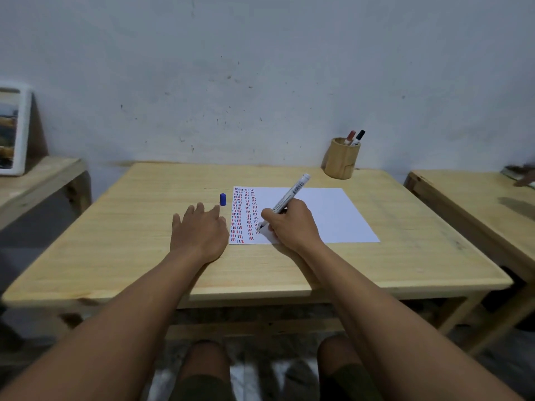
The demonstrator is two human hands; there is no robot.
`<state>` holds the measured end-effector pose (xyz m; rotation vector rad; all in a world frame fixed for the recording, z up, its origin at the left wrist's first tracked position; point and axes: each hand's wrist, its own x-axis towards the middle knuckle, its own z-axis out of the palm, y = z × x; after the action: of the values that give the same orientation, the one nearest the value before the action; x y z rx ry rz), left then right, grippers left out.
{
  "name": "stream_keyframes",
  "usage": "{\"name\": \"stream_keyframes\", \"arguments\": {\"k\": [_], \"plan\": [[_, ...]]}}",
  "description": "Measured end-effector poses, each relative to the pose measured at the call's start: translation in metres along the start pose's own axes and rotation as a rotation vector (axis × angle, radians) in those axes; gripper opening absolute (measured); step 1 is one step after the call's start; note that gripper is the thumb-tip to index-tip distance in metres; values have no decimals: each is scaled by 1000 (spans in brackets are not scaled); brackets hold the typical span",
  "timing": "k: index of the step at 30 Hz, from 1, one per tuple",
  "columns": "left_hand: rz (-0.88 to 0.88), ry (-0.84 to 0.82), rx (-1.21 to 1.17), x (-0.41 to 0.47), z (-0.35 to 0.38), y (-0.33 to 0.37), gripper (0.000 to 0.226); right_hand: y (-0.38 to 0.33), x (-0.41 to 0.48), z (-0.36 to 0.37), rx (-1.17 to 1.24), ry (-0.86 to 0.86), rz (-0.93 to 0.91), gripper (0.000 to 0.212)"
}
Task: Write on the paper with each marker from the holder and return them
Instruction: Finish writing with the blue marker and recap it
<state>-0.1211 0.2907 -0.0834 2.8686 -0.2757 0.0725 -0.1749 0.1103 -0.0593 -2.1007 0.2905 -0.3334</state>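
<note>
Right hand (289,224): closed on uncapped blue marker (289,195), tip on paper (324,215); keep strokes short. Left hand (199,230): flat, empty, blue cap (222,199) just beyond fingertips.

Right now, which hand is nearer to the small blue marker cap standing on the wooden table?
Left. The left hand lies flat just in front of the small blue marker cap, fingertips almost reaching it. The right hand is farther right, on the white paper, gripping the marker.

framed picture (11,128) far left, on side table (43,175) | wooden bench (474,204) right
</note>
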Motion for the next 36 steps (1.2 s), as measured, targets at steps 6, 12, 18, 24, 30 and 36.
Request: {"name": "stream_keyframes", "arguments": {"k": [6, 12, 18, 24, 30, 36], "plan": [[-75, 261, -319, 15, -14, 10, 45, -1, 12, -4, 234, 55, 59, 17], [30, 157, -286, 41, -21, 15, 44, -11, 20, -14, 494, 25, 130, 25], [-30, 248, -405, 43, -22, 12, 27, -13, 26, -23, 694, -17, 222, 14], [-74, 339, -814, 43, -47, 38, 11, -25, 30, -28, 910, 34, 296, 10], [-67, 139, -1179, 41, -65, 68, 6, -43, 35, -40, 988, 71, 268, 15], [-39, 59, -1266, 35, -72, 88, 5, -48, 37, -55, 1007, 85, 214, 15]]}}
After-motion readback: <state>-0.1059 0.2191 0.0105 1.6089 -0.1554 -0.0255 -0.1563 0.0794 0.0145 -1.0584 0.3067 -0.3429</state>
